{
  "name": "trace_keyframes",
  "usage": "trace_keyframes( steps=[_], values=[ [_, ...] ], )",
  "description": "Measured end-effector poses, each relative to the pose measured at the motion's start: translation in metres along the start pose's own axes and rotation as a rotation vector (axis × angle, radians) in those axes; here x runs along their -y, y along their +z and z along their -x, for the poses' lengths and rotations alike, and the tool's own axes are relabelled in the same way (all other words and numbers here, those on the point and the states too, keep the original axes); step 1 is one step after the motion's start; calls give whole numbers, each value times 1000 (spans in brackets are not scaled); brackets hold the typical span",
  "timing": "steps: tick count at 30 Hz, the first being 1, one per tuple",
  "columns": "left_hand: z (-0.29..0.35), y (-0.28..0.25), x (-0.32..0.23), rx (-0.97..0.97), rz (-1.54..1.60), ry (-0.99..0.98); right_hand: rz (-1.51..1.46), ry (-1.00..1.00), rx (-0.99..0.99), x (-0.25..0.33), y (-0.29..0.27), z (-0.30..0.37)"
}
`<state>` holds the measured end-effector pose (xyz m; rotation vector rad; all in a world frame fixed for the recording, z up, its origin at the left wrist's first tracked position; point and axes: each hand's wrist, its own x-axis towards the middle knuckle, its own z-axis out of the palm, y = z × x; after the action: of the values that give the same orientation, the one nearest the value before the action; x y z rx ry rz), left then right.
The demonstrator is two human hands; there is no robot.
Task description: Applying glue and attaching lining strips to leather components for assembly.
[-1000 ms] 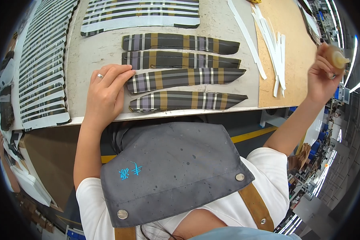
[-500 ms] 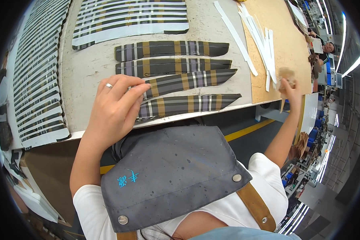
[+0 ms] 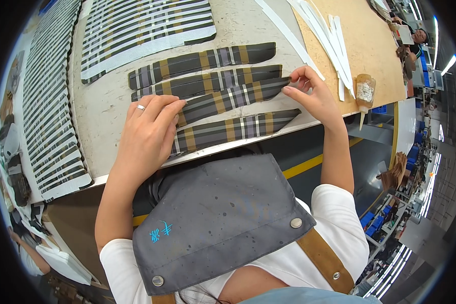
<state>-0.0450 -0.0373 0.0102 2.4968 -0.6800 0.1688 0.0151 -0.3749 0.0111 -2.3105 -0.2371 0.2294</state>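
Several narrow strips of dark plaid fabric lie crosswise on the table, each tapering at its right end. One plaid fabric strip (image 3: 233,99) spans between my two hands. My left hand (image 3: 149,126), with a ring on one finger, is closed at its left end, fingertips together; the hand covers that end. My right hand (image 3: 316,96) pinches the pointed right end between thumb and fingers. Nearer to me lies another strip (image 3: 233,129); beyond are a third strip (image 3: 200,86), partly overlapped by the held one, and the farthest strip (image 3: 202,61).
A clear squeeze bottle (image 3: 366,91) with a pointed nozzle lies right of my right hand, nozzle over the table edge. White strips (image 3: 327,40) lie on the tan board (image 3: 380,55). Striped plaid pieces (image 3: 147,30) with white bands cover the far left. Another person (image 3: 419,38) sits far right.
My right hand has let go of the squeeze bottle and moved left to the strip's right end. My left hand stays at the left end. The view has shifted slightly.
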Motion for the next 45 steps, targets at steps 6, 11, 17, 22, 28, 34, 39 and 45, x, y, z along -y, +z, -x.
trace_keyframes(
  steps=[6,11,17,22,28,34,39,45],
  values=[
    [0,2,-1,5,15,-18,-303,105,141,-2,-3,7],
    [-3,-2,-8,39,51,9,-321,181,190,-3,-8,7],
    [0,-1,-15,152,69,-6,-28,164,113,8,3,6],
    [7,5,-20,147,-24,-4,226,164,-62,8,-2,7],
    [10,6,-23,151,-58,-11,393,-104,-311,-9,-15,-27],
    [15,3,-28,100,-96,-2,397,-47,-250,-44,-23,-85],
    [13,-4,-27,14,11,-17,268,89,-146,-39,-25,-91],
    [2,-9,-20,-96,83,-28,281,24,-221,-40,-21,-87]
  ],
)
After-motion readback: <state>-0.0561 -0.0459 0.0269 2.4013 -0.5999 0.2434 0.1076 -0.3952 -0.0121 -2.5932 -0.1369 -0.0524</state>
